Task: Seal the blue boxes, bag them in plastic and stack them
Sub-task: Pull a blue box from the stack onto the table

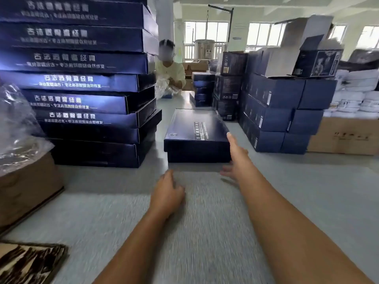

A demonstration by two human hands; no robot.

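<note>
Right hand spread wide, fingers straight, thumb splayed; index tip laid against near right corner of blue box; nothing gripped. Left hand held low over grey table, fingers loosely curled, nothing held; contact with table not to be told through blur. Blue box laid flat, lid on, just ahead of both hands, nearer right one. Tall stack of blue boxes seen to its left, apart. Plastic bags heaped on brown carton far left.

Bare tabletop lies open in front of the blue box. A tall box stack walls the left side, and stacked cartons block the right.
</note>
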